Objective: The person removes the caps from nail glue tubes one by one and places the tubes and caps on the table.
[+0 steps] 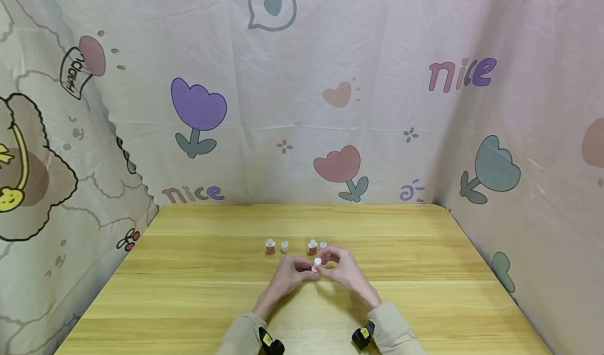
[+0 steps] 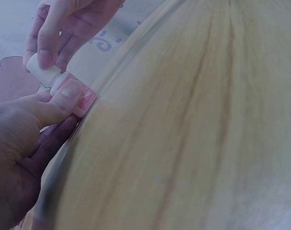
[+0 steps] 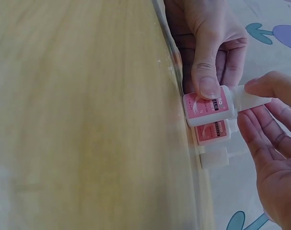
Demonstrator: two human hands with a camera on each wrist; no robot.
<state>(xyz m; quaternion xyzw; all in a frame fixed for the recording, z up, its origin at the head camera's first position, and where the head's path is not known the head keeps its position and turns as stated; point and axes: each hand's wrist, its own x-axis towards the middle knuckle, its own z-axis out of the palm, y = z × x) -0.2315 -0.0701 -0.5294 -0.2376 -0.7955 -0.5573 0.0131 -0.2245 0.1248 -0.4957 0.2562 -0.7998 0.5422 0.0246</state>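
Over the table, a small white glue bottle (image 3: pixel 207 106) with a pink-red label is held between both hands. My left hand (image 1: pixel 289 273) grips the bottle's body, its thumb lying across the label in the wrist views. At the other end, the white cap (image 3: pixel 253 98) is pinched between the thumb and fingers of my right hand (image 1: pixel 345 268). The cap sits at the bottle's neck; whether it is loose, I cannot tell. Just beyond the hands stand a second labelled bottle (image 1: pixel 312 248) and a small white piece with a thin stem (image 3: pixel 215 158).
Further left on the wooden table (image 1: pixel 198 292) stand another red-labelled bottle (image 1: pixel 270 247) and another small white piece (image 1: pixel 284 247). Patterned cloth (image 1: pixel 283 108) hangs behind the table and along both sides.
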